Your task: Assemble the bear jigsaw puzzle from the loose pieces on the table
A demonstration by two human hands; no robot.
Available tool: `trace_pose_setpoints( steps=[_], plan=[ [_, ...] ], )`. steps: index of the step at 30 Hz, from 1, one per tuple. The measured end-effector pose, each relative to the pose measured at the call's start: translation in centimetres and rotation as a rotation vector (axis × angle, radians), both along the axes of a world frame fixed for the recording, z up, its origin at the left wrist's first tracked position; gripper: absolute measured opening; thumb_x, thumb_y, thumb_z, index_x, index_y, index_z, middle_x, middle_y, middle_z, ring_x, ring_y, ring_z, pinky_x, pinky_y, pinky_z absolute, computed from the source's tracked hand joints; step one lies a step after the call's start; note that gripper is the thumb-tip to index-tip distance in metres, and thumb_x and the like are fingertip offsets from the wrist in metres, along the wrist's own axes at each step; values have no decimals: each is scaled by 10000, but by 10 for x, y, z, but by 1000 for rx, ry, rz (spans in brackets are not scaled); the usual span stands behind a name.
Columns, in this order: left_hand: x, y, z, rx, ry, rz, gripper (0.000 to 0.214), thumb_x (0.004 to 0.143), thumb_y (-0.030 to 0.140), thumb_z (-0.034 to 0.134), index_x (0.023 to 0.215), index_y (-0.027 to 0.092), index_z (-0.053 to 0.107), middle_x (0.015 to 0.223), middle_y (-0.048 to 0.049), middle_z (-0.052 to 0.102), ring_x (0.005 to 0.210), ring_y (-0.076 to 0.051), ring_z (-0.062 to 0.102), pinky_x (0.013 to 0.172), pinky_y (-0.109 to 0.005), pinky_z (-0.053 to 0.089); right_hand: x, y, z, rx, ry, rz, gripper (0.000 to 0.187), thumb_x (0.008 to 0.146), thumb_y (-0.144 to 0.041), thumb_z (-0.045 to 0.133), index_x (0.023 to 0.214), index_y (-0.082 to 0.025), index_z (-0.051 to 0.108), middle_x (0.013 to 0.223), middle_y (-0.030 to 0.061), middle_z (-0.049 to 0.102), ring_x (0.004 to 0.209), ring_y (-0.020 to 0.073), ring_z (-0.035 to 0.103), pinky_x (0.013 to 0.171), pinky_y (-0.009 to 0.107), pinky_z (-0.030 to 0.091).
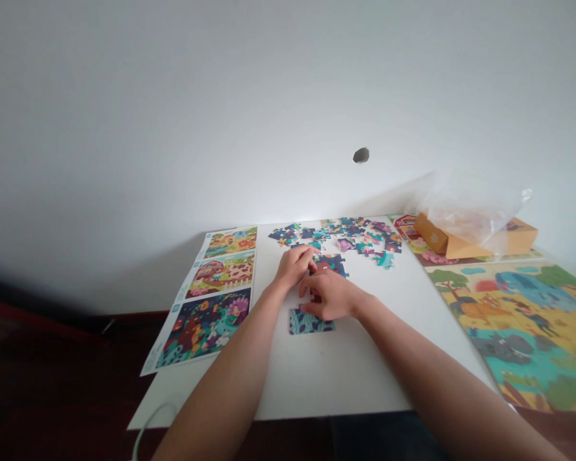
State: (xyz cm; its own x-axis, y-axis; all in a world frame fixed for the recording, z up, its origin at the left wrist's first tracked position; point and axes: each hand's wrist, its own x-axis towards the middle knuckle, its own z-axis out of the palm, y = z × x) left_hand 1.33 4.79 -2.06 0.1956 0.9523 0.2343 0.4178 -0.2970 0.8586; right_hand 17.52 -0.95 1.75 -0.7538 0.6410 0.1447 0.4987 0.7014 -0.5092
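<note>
A partly joined jigsaw puzzle with a dark blue and reddish-brown picture lies on the white table, largely covered by my hands. My left hand is at its left edge, with curled fingers pressed onto a jigsaw piece. Over the middle, my right hand bends its thumb and fingers around a piece that is mostly hidden beneath them. Just below the right hand sits a joined strip of teal leaf-patterned pieces. Loose jigsaw pieces are scattered beyond both hands.
On the left, a printed reference sheet shows three pictures. A finished-looking animal picture lies on the right, with an orange cardboard box and a clear plastic bag behind it. The wall rises at the table's back edge.
</note>
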Motion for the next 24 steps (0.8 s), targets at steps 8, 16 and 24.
trace_pose_setpoints(
  steps=[8,16,24],
  plan=[
    [1,-2,4,12,39,26,368,914,385,451,1039,203,745,612,14,704,646,-178,683,722,-268,527,2,9,-6,37,139,29,320,655,-28,507,796,-169,757,697,29,699,632,160,594,687,257,466],
    [2,-1,0,-5,1,5,374,924,388,442,1057,187,727,572,19,702,644,-175,693,761,-279,537,2,5,-8,-25,82,80,364,634,-55,513,831,-195,786,612,-3,664,558,140,547,592,233,427],
    [3,-4,4,-32,0,-33,361,912,437,477,952,195,742,577,9,705,603,-172,680,703,-270,531,0,3,-9,-51,57,79,346,635,-72,535,796,-219,804,617,-3,687,556,138,552,569,229,421]
  ],
)
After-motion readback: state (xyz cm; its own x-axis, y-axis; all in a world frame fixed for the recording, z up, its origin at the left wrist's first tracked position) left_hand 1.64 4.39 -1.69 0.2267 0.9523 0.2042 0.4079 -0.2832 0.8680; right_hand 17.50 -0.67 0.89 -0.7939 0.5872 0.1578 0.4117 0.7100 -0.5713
